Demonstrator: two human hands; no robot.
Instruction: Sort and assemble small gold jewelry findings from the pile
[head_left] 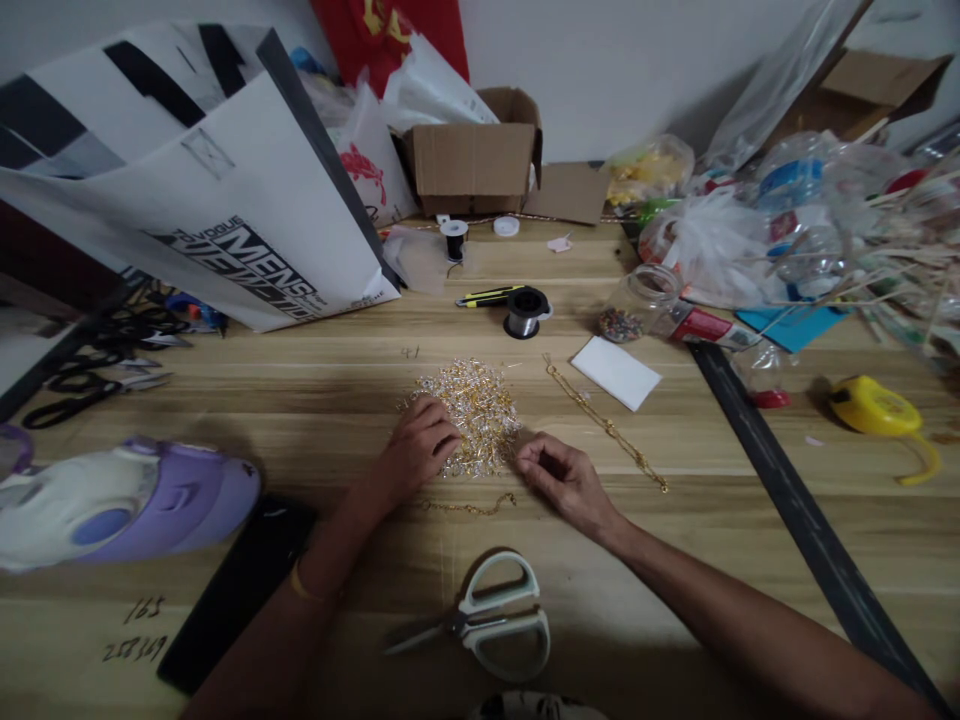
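A heap of small gold and silver metal findings (474, 408) lies in the middle of the wooden table (337, 400). My left hand (417, 448) rests on the heap's left edge with its fingers curled into the pieces. My right hand (561, 478) sits at the heap's lower right, fingers pinched together on something too small to make out. A short gold chain (471, 507) lies on the table just below both hands. A longer gold chain (604, 424) runs diagonally to the right of the heap.
White-handled scissors (491, 618) lie near the front edge, a black phone (238, 590) and a purple-white device (120, 500) at the left. A wire spool (525, 312), utility knife (487, 296), white pad (616, 372), bead jar (637, 303), black ruler (795, 500) and yellow tape measure (874, 408) surround the work spot.
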